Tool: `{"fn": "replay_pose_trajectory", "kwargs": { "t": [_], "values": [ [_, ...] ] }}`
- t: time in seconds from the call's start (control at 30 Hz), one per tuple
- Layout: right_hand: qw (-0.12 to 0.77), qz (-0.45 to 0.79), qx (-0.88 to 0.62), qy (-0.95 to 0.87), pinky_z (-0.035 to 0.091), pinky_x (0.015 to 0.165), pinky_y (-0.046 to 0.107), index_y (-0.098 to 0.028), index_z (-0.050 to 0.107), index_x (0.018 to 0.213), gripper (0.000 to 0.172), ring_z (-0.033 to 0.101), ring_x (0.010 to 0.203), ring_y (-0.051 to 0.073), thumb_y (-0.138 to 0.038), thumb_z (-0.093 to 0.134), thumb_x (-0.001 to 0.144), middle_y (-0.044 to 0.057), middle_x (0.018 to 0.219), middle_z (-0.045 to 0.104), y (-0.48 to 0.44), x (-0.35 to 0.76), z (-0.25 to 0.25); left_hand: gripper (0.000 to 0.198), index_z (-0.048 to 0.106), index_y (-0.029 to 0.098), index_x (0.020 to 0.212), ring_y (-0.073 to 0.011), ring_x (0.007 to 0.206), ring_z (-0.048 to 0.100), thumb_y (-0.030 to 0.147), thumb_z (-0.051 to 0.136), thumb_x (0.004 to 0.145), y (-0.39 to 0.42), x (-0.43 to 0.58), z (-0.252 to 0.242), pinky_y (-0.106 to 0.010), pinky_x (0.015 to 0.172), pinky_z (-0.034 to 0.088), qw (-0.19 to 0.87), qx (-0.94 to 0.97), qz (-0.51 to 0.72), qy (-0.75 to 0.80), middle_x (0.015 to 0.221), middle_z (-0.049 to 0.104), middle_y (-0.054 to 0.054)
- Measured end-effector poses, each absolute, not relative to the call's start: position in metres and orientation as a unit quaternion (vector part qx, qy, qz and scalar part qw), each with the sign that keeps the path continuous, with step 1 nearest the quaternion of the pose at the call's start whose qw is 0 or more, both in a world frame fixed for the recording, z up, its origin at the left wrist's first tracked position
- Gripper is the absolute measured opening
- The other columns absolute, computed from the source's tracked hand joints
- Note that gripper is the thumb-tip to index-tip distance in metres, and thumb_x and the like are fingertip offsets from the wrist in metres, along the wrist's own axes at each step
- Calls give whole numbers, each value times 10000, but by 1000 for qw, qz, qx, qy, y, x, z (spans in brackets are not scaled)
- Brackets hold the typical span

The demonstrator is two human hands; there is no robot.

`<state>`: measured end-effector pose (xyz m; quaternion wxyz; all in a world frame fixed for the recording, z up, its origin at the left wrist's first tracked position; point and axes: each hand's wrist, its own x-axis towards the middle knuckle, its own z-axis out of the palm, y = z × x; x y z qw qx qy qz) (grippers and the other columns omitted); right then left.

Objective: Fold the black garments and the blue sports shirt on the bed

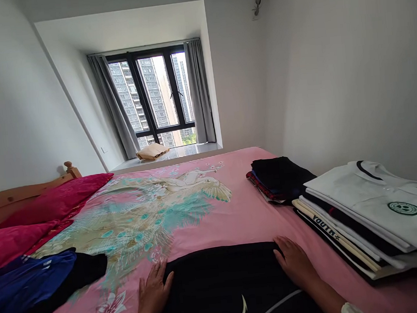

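A black garment (219,277) with a pale curved mark and a grey line lies spread flat on the bed in front of me; its lower part runs out of view. My left hand (155,290) rests at its upper left corner, fingers stretched out, partly on the pink sheet. At the upper right corner lies my right hand (294,261), palm down with its fingers extended. Neither hand grips the cloth. What kind of garment it is, I cannot tell for sure.
To the right stand a tall stack of folded shirts (374,215) and a smaller pile of dark folded clothes (281,177). Blue and black clothes (47,282) lie loosely at left, near red pillows (55,204). A beige folded cloth (152,151) sits on the windowsill (193,150).
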<state>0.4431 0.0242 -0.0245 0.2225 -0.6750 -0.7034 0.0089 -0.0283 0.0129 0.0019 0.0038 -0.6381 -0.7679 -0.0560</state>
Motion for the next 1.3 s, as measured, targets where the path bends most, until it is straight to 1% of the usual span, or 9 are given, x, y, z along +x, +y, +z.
{"fn": "replay_pose_trajectory", "kwargs": {
  "t": [0.2,0.33,0.4,0.57,0.8,0.9,1.03,1.13,1.3],
  "values": [
    [212,6,-677,-704,283,1060,373,-133,517,1270,516,415,1250,238,-402,316,878,98,1309,522,25,443,-24,605,381,119,1365,-218,1349,292,417,350,839,-4,-19,13,-396,1093,256,34,-624,-100,-775,1436,382,-116],
    [216,6,-678,-703,286,1061,389,-142,523,1261,512,415,1251,241,-407,318,874,92,1314,518,24,443,-24,508,410,240,1357,-206,1377,223,316,291,869,-37,12,22,-473,1124,141,62,-700,-112,-703,1481,311,-17],
    [217,7,-677,-703,291,1060,394,-137,523,1261,518,417,1249,243,-409,315,873,96,1310,521,23,443,-22,509,382,287,1370,-213,1379,216,360,327,869,-53,18,22,-509,1127,62,33,-722,-86,-686,1482,294,14],
    [204,13,-679,-706,292,1060,387,-140,525,1259,518,418,1250,240,-407,307,872,95,1318,516,21,441,-17,630,280,270,1408,-236,1389,165,546,334,845,-68,1,13,-559,1110,-3,-38,-681,-24,-731,1501,203,6],
    [187,0,-684,-705,279,1069,383,-124,481,1299,572,382,1279,227,-454,255,890,100,1348,483,20,443,-24,627,234,272,1421,-209,1398,121,555,278,863,-73,0,15,-538,1111,-49,-33,-686,-26,-726,1508,148,23],
    [161,-18,-711,-684,249,1064,487,-170,462,1313,556,337,1307,247,-460,270,879,82,1381,448,21,441,-26,623,245,264,1419,-210,1397,131,546,286,865,-77,4,18,-540,1110,-46,-39,-684,-35,-728,1508,151,14],
    [158,-62,-730,-662,95,1047,639,-172,450,1317,518,242,1351,290,-385,308,866,90,1426,382,15,402,-7,629,266,257,1415,-224,1396,141,549,309,859,-79,3,19,-546,1106,-47,-45,-682,-49,-728,1507,175,-4],
    [182,2,-649,-738,104,1094,553,-152,423,1346,521,224,1364,264,-372,300,890,85,1446,347,-4,335,18,624,269,261,1414,-220,1396,141,548,305,860,-79,2,17,-543,1106,-57,-41,-685,-51,-725,1509,177,2],
    [198,167,-459,-850,133,1118,495,-229,376,1381,520,188,1377,248,-444,305,914,37,1479,279,-47,225,46,612,257,281,1416,-216,1395,144,540,305,863,-78,-1,12,-546,1110,-35,-32,-687,-49,-724,1510,187,9]
  ]
}}
